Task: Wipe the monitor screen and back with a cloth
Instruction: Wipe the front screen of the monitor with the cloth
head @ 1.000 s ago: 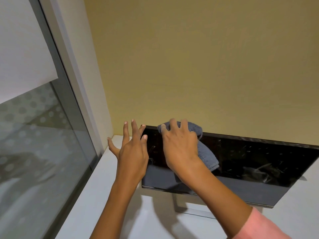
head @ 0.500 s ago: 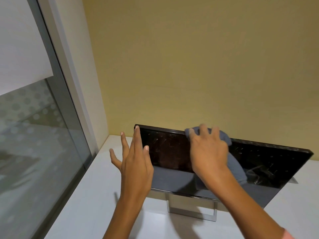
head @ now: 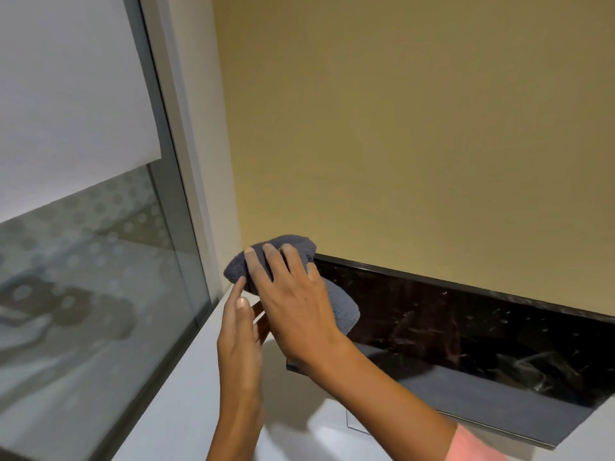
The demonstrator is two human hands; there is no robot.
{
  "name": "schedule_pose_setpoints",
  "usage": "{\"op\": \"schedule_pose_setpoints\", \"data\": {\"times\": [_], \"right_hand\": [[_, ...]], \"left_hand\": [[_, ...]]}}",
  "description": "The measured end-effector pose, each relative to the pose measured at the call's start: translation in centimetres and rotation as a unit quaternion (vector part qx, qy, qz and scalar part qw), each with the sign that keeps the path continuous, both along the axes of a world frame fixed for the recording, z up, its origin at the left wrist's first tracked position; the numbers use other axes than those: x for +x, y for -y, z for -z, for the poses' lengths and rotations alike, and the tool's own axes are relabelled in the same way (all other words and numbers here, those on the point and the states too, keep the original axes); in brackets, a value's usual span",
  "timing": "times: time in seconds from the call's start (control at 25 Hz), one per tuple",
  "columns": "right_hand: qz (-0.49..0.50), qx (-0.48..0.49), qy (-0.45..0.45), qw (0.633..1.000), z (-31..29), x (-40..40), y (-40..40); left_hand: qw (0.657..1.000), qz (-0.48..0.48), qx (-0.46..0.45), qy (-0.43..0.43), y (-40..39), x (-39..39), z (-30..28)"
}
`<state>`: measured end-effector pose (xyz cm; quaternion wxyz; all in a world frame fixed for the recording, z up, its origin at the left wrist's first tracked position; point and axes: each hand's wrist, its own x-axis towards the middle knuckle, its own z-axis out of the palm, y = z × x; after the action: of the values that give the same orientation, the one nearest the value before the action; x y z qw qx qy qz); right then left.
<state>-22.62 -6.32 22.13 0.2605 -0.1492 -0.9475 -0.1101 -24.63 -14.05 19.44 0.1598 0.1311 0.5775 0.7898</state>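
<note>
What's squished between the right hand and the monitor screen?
A gray cloth lies between the right hand and the monitor, at its upper left corner. The head view shows it.

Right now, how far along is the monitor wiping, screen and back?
Nothing looks finished: the monitor screen shows specks and smears across its dark middle and right side. In hand: the right hand presses the grey cloth on the screen's top left corner, while the left hand sits at the left edge. Left to do: the rest of the screen, and the back, which is out of view.
</note>
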Motion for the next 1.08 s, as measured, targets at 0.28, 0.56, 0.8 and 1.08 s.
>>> {"op": "schedule_pose_setpoints", "data": {"times": [0.28,0.56,0.8,1.08], "right_hand": [[-0.215,-0.239,-0.012,0.947,2.2,1.7,0.8],[-0.171,-0.457,-0.111,0.866,2.5,2.0,0.5],[-0.109,-0.277,-0.022,0.954,1.2,3.1,-2.8],[0.076,-0.177,0.01,0.981,0.2,4.6,-7.7]], "left_hand": [[0.987,-0.02,0.138,0.075,0.8,-2.1,-0.1],[0.999,-0.01,0.043,-0.027,0.7,-3.2,0.8],[0.999,-0.012,-0.013,-0.035,0.6,-4.5,2.0],[0.962,0.086,-0.133,-0.221,-3.1,-6.7,1.7]]}}
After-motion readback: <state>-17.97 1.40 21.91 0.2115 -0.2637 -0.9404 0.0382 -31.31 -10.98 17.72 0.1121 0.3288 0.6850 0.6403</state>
